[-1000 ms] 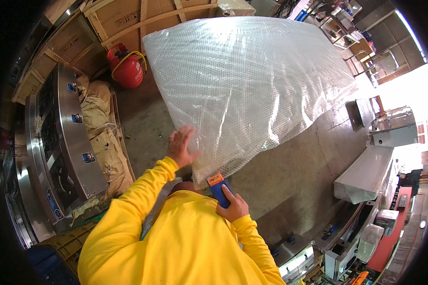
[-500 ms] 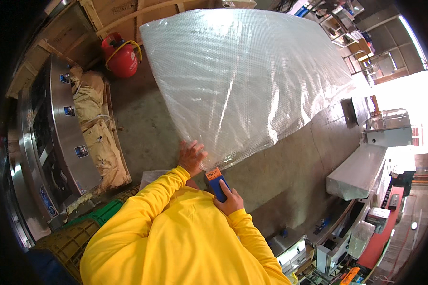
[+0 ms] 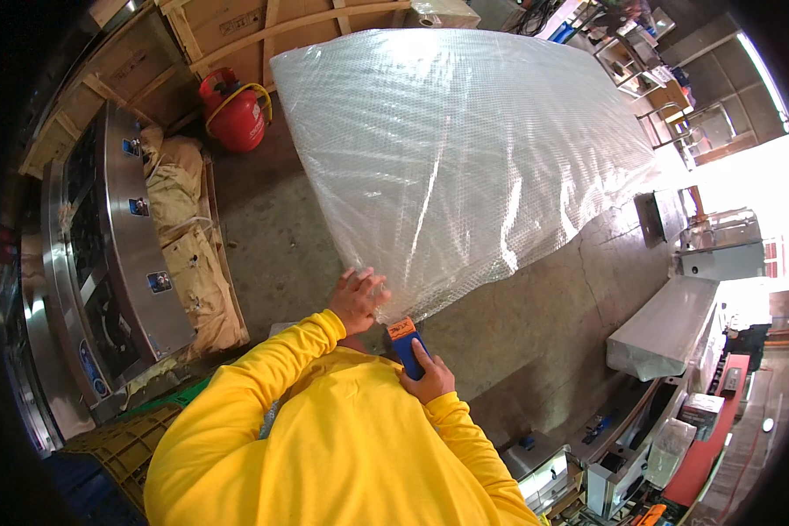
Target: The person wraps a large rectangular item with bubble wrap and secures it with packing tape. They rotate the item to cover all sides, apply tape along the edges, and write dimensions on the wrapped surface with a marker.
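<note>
Our left hand (image 3: 356, 301), half-open, hold unclear, sits nearer the blue tool (image 3: 407, 351) our right hand (image 3: 432, 378) clasps; both likely work bubble wrap (image 3: 465, 158).

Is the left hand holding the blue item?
No, the blue item is gripped in the right hand.

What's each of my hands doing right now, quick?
Left hand: open, at the edge of the bubble wrap; firm contact cannot be told.
Right hand: closed, holding a blue object with an orange end.
</note>
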A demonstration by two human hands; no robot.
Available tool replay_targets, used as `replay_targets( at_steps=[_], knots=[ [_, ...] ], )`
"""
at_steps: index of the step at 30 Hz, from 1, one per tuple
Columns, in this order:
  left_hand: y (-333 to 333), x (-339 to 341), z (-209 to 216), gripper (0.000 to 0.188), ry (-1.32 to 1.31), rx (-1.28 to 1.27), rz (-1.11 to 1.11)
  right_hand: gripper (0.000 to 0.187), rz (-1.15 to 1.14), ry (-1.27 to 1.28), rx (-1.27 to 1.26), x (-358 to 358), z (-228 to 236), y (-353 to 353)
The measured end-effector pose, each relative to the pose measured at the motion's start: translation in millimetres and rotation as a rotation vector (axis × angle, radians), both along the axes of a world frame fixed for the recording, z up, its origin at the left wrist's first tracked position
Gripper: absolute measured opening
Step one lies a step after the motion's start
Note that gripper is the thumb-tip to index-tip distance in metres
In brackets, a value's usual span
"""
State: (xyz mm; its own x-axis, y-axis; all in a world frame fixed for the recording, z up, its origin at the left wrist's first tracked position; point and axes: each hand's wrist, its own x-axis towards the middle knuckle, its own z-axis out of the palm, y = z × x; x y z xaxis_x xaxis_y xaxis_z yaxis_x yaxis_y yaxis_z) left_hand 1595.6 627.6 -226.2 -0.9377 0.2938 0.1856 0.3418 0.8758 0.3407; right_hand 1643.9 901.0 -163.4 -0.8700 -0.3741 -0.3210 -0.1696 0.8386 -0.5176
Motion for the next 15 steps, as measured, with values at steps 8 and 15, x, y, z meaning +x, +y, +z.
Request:
replay_targets(
  at_steps=[8, 15],
  knots=[
    [10, 22, -22, 0.079, 0.016, 0.212, 0.204, 0.087, 0.018, 0.119, -0.092, -16, -53, -13],
    [39, 42, -107, 0.063, -0.724, 1.479, 0.817, 0.083, 0.015, 0.121, -0.106, -18, -40, -13]
  ],
)
